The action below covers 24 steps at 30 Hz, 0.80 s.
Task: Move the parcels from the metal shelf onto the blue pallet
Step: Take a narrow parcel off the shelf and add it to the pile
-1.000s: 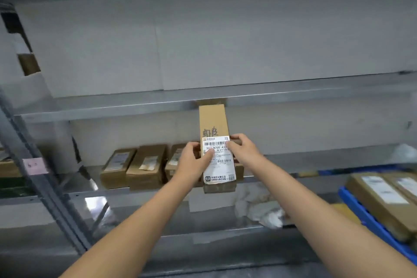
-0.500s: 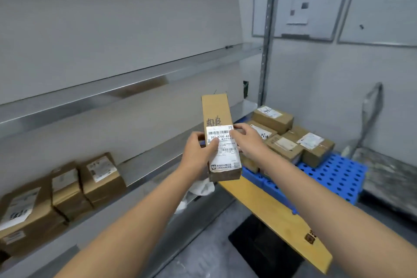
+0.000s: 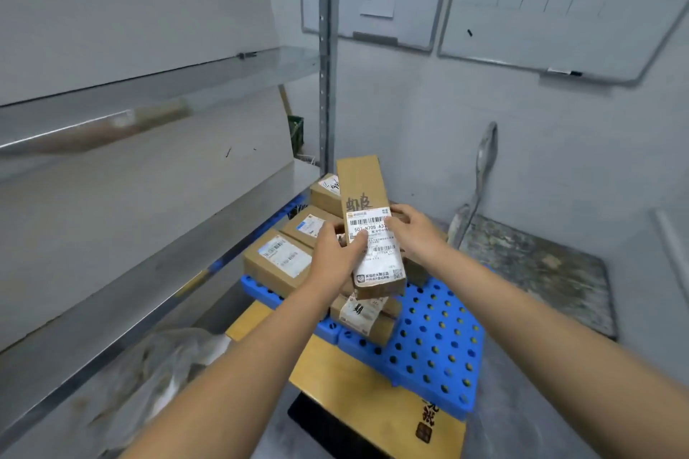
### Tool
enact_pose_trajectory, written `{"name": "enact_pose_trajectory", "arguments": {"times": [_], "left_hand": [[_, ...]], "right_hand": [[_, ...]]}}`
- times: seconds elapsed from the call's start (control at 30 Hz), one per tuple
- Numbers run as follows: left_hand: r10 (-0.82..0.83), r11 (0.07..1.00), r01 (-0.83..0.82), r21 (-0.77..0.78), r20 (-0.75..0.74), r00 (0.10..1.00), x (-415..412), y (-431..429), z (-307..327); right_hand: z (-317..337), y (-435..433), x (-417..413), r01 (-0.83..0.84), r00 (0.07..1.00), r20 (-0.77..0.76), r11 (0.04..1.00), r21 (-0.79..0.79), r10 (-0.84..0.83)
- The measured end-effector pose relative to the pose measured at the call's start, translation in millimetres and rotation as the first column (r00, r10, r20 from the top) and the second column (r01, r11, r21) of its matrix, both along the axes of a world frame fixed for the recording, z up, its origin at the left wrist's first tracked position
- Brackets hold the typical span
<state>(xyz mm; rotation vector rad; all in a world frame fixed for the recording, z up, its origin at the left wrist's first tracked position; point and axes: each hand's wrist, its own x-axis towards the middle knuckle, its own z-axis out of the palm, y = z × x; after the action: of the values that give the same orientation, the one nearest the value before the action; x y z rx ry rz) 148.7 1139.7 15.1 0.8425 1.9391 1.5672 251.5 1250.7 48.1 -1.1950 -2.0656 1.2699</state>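
I hold a long narrow cardboard parcel (image 3: 363, 194) with a white barcode label upright in the air. My left hand (image 3: 335, 253) grips its left side and my right hand (image 3: 415, 235) grips its right side. It hangs above the blue pallet (image 3: 436, 339), which has round holes. Several brown parcels lie on the pallet's far left part, among them one labelled parcel (image 3: 277, 265) at the near left and a small one (image 3: 363, 317) just under the held parcel. The metal shelf (image 3: 149, 272) runs along the left, and its visible stretch holds no parcels.
A yellow-brown board (image 3: 354, 399) lies under the pallet's near edge. Crumpled clear plastic (image 3: 164, 365) sits by the lower shelf. A worn grey platform (image 3: 537, 268) stands right of the pallet. Whiteboards (image 3: 559, 4) hang on the wall, beside the shelf's upright post (image 3: 325, 48).
My view has swung right, from the shelf to the pallet. Both hands have carried the long parcel away from the shelf and now hold it over the parcels on the pallet.
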Motion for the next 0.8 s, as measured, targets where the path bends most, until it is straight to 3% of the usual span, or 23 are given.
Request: {"name": "enact_pose_trajectory", "arguments": {"times": [0.17,0.43,0.8], "left_hand": [[-0.007,1.000,0.006,0.013,0.046,0.999,-9.4,30.7,-8.5],[0.202,0.979,-0.203,0.002,0.117,0.972,-34.3,35.1,-39.1],[0.555,0.831,-0.547,-0.102,0.213,0.804,-65.4,43.6,-79.5]], "right_hand": [[-11.4,35.1,-10.0,-0.014,1.000,0.016,1.000,-0.020,0.015],[-35.3,53.6,-63.2,-0.171,0.984,0.049,0.984,-0.051,0.174],[-82.6,78.7,-147.8,-0.514,0.836,0.096,0.832,-0.209,0.540]]}}
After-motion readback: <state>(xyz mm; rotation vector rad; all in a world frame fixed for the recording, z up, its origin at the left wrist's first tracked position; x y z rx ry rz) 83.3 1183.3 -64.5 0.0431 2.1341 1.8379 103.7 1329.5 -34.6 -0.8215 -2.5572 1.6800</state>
